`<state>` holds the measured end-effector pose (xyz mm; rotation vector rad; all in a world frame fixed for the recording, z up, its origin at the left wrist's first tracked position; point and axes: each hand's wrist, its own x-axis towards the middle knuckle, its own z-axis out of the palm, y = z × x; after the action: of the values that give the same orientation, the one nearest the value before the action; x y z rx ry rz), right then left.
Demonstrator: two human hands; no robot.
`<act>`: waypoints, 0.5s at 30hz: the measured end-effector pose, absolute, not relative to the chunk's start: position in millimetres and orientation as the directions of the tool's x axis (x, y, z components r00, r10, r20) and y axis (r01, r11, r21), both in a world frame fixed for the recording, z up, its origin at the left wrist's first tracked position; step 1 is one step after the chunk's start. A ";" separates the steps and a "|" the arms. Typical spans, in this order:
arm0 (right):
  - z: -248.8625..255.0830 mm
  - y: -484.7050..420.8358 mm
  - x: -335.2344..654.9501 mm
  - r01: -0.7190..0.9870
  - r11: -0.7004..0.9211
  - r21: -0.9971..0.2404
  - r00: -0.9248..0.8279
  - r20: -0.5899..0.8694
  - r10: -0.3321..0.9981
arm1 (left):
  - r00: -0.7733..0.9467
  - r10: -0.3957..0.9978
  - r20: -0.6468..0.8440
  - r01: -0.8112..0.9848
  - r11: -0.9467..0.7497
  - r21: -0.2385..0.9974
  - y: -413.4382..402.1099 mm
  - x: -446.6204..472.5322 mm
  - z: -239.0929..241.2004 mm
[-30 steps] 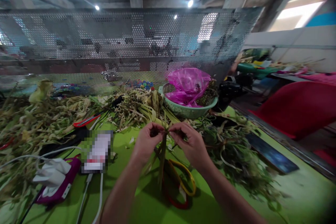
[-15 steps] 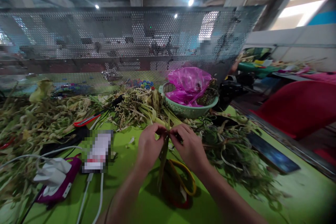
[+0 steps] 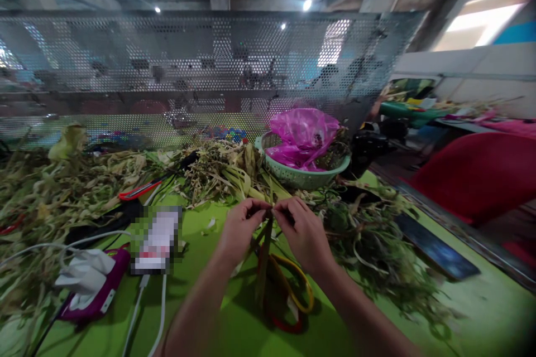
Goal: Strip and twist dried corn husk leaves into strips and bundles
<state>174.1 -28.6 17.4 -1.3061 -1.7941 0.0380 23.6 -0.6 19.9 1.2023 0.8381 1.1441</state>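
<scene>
My left hand (image 3: 245, 228) and my right hand (image 3: 300, 230) meet over the middle of the green table, fingertips pinched almost together. Between them they grip a dry, greenish-brown leaf strip (image 3: 263, 268), whose lower end hangs down below the fingers and whose thin tip pokes up above them. The exact spot being pinched is hidden by the fingertips. Under the strip, partly covered by it, lie scissors (image 3: 307, 290) with yellow and red handles. A small pale scrap (image 3: 208, 226) rests on the table left of my left hand.
A green basket (image 3: 304, 178) holding a pink plastic bag (image 3: 305, 136) stands behind my hands. Dried husks (image 3: 96, 173) heap up at left, greener stems (image 3: 368, 245) at right. Phones, a purple power strip (image 3: 113, 284), cables and a red cutter (image 3: 140, 190) lie around. A perforated metal panel (image 3: 188, 56) closes the back.
Both hands stay pinched at nearly the same place. The hanging part of the leaf strip has swung slightly right, and another piece now slants down-left under my left hand.
</scene>
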 end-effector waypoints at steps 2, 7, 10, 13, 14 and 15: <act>18.2 -28.3 174.1 0.729 0.447 -0.519 -0.037 0.621 0.783 | 0.264 0.964 0.043 -0.250 0.025 0.968 -0.2 23.9 20.1; 18.7 -26.8 174.5 0.681 0.448 -0.580 -0.013 0.601 0.799 | 0.276 0.961 0.034 -0.228 0.031 0.973 2.5 23.5 16.4; 17.2 -26.1 174.9 0.668 0.443 -0.598 -0.010 0.588 0.809 | 0.274 0.960 0.056 -0.155 -0.013 0.988 4.2 22.8 13.4; 16.6 -26.1 174.8 0.654 0.446 -0.611 -0.016 0.578 0.816 | 0.246 0.966 0.082 -0.094 -0.060 0.994 4.7 22.7 12.3; 16.8 -26.2 174.7 0.649 0.446 -0.616 -0.016 0.575 0.818 | 0.239 0.967 0.086 -0.080 -0.069 0.994 4.5 22.8 12.5; 17.0 -26.4 174.7 0.644 0.443 -0.623 -0.011 0.572 0.820 | 0.232 0.969 0.088 -0.067 -0.074 0.995 4.2 22.9 13.0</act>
<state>174.7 -26.4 17.0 -1.2704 -1.7240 0.2264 22.9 4.2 13.0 1.3285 0.9519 1.1171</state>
